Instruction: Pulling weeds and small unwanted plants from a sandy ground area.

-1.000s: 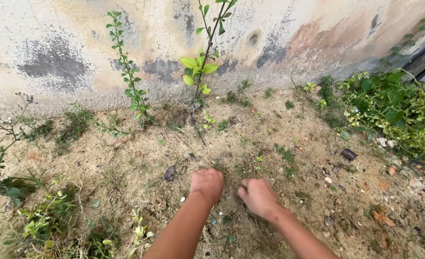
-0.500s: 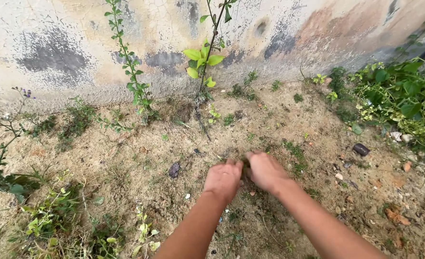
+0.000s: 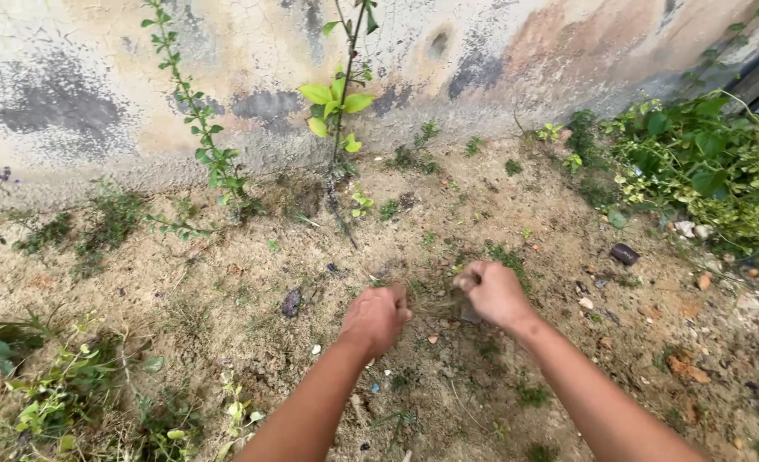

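Now both fists, left hand (image 3: 378,315) and right hand (image 3: 492,291), grip a dry weed tuft (image 3: 438,305) between them, with green weeds (image 3: 508,255) all around.

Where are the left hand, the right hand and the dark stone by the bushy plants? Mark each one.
left hand (image 3: 377,315): head view, on the back of the closed fist.
right hand (image 3: 492,291): head view, on the back of the closed fist.
dark stone (image 3: 624,253): head view, on its top face.
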